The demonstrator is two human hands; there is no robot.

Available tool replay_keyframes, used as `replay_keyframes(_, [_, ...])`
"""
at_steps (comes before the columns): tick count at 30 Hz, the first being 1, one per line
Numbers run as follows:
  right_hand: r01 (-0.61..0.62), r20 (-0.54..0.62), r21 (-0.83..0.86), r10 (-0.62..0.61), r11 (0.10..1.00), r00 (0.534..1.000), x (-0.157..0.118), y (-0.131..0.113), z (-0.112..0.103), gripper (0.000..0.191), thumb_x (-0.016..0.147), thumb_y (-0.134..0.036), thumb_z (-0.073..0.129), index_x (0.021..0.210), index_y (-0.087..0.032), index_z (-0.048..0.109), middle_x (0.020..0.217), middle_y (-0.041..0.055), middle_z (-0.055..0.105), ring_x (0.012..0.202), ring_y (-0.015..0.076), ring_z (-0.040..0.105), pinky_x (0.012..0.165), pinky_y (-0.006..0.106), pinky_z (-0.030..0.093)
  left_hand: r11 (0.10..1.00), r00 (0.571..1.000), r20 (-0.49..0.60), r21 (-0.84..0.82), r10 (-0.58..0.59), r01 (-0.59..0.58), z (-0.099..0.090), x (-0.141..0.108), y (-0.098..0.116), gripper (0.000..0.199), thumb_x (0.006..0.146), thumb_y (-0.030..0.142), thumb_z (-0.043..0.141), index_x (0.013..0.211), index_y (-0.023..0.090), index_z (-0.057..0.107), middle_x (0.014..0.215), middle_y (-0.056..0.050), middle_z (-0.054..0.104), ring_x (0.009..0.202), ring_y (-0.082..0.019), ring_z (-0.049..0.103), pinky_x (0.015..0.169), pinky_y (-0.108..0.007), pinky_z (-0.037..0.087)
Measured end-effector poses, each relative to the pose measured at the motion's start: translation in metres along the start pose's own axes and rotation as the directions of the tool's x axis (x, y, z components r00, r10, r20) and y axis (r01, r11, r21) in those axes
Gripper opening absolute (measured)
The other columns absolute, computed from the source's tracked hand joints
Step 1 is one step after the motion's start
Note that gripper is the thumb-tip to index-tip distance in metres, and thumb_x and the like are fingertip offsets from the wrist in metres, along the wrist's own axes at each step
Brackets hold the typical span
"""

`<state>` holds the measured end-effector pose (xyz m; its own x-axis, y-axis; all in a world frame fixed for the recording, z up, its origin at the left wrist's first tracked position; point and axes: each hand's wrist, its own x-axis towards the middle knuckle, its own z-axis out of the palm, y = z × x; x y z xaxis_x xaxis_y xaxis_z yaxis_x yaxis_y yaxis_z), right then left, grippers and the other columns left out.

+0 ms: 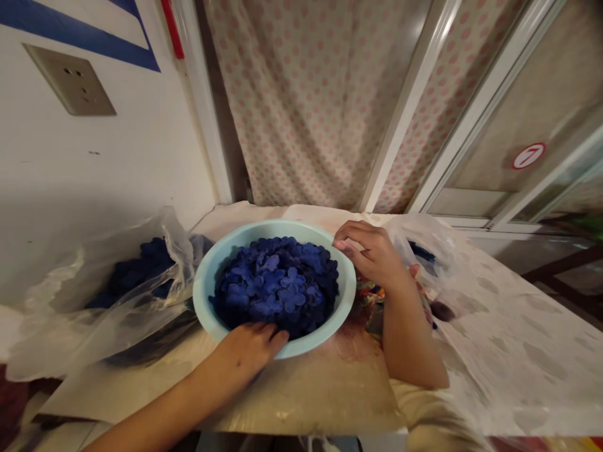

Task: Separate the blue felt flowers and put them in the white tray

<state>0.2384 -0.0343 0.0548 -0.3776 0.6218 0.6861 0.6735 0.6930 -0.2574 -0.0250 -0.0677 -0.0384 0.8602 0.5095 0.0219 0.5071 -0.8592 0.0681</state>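
A pale blue plastic basin stands on the table in front of me, heaped with dark blue flower-shaped fabric pieces. My left hand is wrapped over its near rim. The fingers of that hand bend inside against the flower pieces, and their tips are hidden. At the basin's right rim is my right hand, with thumb and fingers curled together in a pinch. Whatever lies between those fingertips is too small or hidden to make out.
To the left, a clear plastic bag holds more dark blue pieces. Another clear bag lies behind my right arm, near some colourful crumpled material. A patterned tablecloth covers the table; a wall and a dotted curtain bound it.
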Motion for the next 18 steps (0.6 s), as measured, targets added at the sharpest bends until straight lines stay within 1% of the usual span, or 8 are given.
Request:
replay_keyframes(2, [-0.022, -0.023, 0.008, 0.022, 1.000, 1.000, -0.002, 0.001, -0.005, 0.030, 0.088, -0.039, 0.045, 0.072, -0.017, 0.057, 0.070, 0.0038, 0.058, 0.067, 0.0147, 0.053, 0.066, 0.028, 0.039, 0.995, 0.999, 0.043, 0.103, -0.007, 0.003, 0.000, -0.002, 0.000, 0.035, 0.079, 0.002, 0.039, 0.107, 0.017, 0.054, 0.084, -0.007, 0.065, 0.071, -0.021, 0.062, 0.060, -0.032, 0.048])
replay_keyframes(4, [-0.045, -0.052, 0.011, 0.046, 0.999, 0.998, -0.004, 0.004, -0.009, 0.030, 0.088, -0.039, 0.046, 0.071, -0.017, 0.057, 0.070, 0.0037, 0.058, 0.067, 0.0148, 0.054, 0.065, 0.028, 0.040, 0.987, 1.000, 0.027, 0.158, -0.010, 0.006, -0.003, -0.005, 0.002, 0.037, 0.080, 0.001, 0.038, 0.109, 0.018, 0.053, 0.085, -0.006, 0.065, 0.070, -0.020, 0.062, 0.060, -0.031, 0.048])
replay_keyframes(8, [-0.120, -0.104, -0.023, 0.117, 0.992, 0.988, -0.006, 0.010, -0.016, 0.031, 0.087, -0.040, 0.047, 0.069, -0.017, 0.057, 0.068, 0.0034, 0.060, 0.065, 0.0148, 0.055, 0.062, 0.026, 0.041, 0.986, 0.999, -0.050, 0.166, 0.006, 0.003, -0.007, -0.008, 0.003, 0.035, 0.081, 0.002, 0.037, 0.108, 0.018, 0.053, 0.083, -0.004, 0.066, 0.067, -0.017, 0.062, 0.060, -0.028, 0.046])
replay_keyframes(11, [-0.190, -0.122, -0.066, 0.181, 0.980, 0.976, -0.009, 0.017, -0.023, 0.035, 0.088, -0.042, 0.044, 0.069, -0.017, 0.058, 0.068, 0.0038, 0.061, 0.066, 0.0152, 0.057, 0.062, 0.026, 0.042, 0.987, 0.999, -0.049, 0.158, 0.013, -0.005, -0.006, -0.008, 0.002, 0.036, 0.081, 0.002, 0.038, 0.109, 0.018, 0.053, 0.082, -0.004, 0.067, 0.067, -0.018, 0.062, 0.058, -0.029, 0.045])
replay_keyframes(13, [-0.241, -0.075, -0.108, 0.234, 0.965, 0.969, -0.012, 0.024, -0.027, 0.037, 0.089, -0.043, 0.041, 0.070, -0.016, 0.059, 0.070, 0.0044, 0.063, 0.068, 0.0160, 0.058, 0.064, 0.026, 0.042, 0.988, 0.999, -0.037, 0.153, 0.015, -0.009, -0.007, -0.007, 0.002, 0.036, 0.081, 0.002, 0.038, 0.110, 0.018, 0.053, 0.082, -0.004, 0.067, 0.067, -0.019, 0.063, 0.056, -0.029, 0.045])
replay_keyframes(15, [-0.298, 0.021, -0.176, 0.306, 0.938, 0.952, -0.015, 0.035, -0.026, 0.035, 0.090, -0.040, 0.039, 0.075, -0.016, 0.060, 0.076, 0.0048, 0.065, 0.073, 0.0168, 0.060, 0.067, 0.027, 0.043, 0.988, 1.000, -0.027, 0.154, 0.011, -0.006, -0.008, -0.006, 0.003, 0.035, 0.081, 0.002, 0.039, 0.109, 0.018, 0.054, 0.080, -0.004, 0.067, 0.066, -0.019, 0.063, 0.056, -0.029, 0.045])
replay_keyframes(17, [-0.359, 0.132, -0.285, 0.408, 0.889, 0.904, -0.017, 0.052, -0.020, 0.029, 0.092, -0.033, 0.037, 0.088, -0.016, 0.061, 0.089, 0.0059, 0.066, 0.084, 0.0177, 0.061, 0.074, 0.028, 0.044, 0.988, 1.000, -0.017, 0.157, 0.003, 0.000, -0.009, -0.005, 0.003, 0.033, 0.082, 0.004, 0.040, 0.108, 0.018, 0.054, 0.081, -0.004, 0.067, 0.067, -0.020, 0.063, 0.056, -0.030, 0.046])
replay_keyframes(18, [-0.392, 0.177, -0.356, 0.473, 0.849, 0.863, -0.016, 0.062, -0.014, 0.026, 0.092, -0.027, 0.037, 0.098, -0.016, 0.060, 0.100, 0.0073, 0.065, 0.092, 0.0181, 0.060, 0.080, 0.028, 0.044, 0.988, 1.000, -0.007, 0.156, 0.003, -0.002, -0.009, -0.005, 0.003, 0.032, 0.082, 0.005, 0.041, 0.108, 0.018, 0.054, 0.081, -0.004, 0.067, 0.068, -0.020, 0.063, 0.056, -0.030, 0.046])
